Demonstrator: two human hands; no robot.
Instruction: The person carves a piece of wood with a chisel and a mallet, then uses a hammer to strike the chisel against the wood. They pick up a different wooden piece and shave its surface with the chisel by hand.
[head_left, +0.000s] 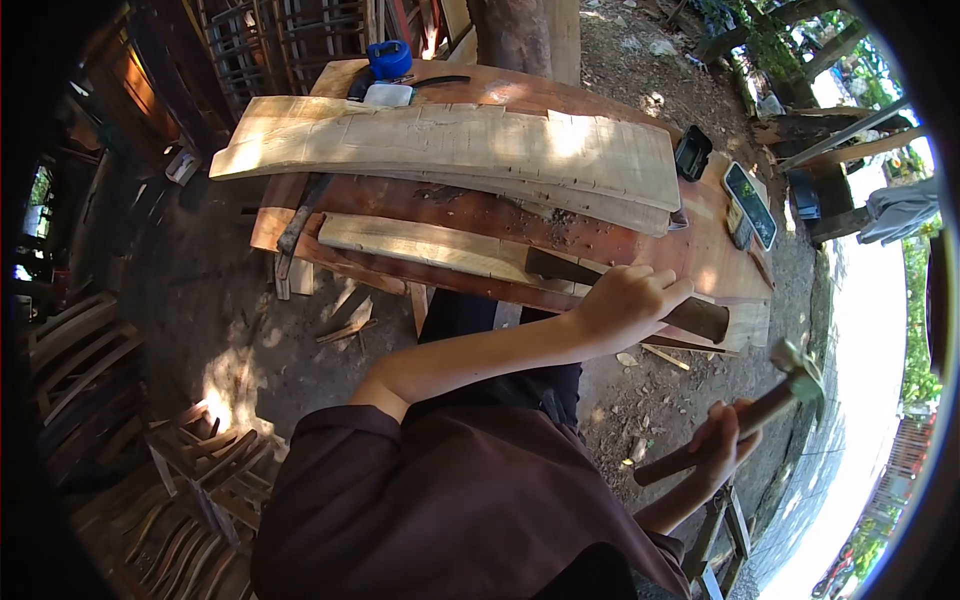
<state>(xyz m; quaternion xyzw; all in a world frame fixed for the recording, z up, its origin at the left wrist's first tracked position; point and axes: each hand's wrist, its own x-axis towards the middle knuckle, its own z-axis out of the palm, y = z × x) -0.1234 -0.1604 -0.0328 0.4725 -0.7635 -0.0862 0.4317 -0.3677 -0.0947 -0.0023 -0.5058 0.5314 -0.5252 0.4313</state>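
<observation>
My left hand (632, 308) is wrapped round the handle of a chisel (570, 268), whose dark blade rests at a narrow wooden board (430, 245) near the bench's front edge. The handle's blunt end points right. Lower right, away from the bench, my right hand (722, 447) grips the wooden handle of a hammer (797, 375), its metal head up and to the right of the fingers. Behind the narrow board, wide pale boards (450, 145) lie stacked on the reddish wooden bench (400, 205), with small chips in front of them.
A phone (750, 205) and a black case (692, 153) lie at the bench's right end. A blue tape measure (389, 59) sits at the back. A dark curved tool (297, 228) overhangs the left front edge. Wooden frames (205, 460) stand lower left.
</observation>
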